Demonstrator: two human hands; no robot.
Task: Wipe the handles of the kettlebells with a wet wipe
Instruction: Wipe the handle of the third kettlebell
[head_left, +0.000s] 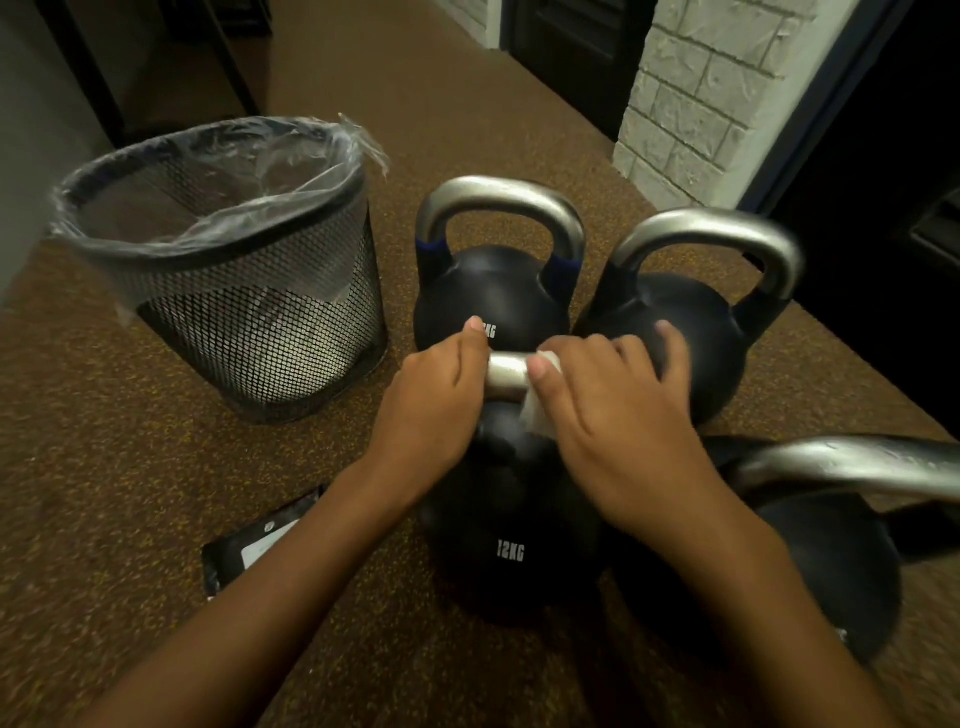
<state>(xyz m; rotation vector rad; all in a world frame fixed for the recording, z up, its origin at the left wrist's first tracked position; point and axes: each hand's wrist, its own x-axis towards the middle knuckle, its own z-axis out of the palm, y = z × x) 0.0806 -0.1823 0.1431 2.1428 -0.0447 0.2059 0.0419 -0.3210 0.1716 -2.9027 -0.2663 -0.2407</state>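
Observation:
Several black kettlebells with silver handles stand on the speckled brown floor. The near one, marked 12KG (511, 551), has its handle (506, 375) between my hands. My left hand (434, 400) grips the handle's left part. My right hand (618, 415) holds a white wet wipe (535, 410) wrapped round the handle's right part. Two more kettlebells stand behind, one at the back left (493, 296) and one at the back right (696, 332). Another kettlebell (831, 545) sits at the near right, its handle showing droplets.
A black mesh bin (234, 291) lined with a clear bag stands to the left. A black wipe packet (249, 545) lies on the floor by my left forearm. A white brick pillar (717, 93) and dark doorways lie behind.

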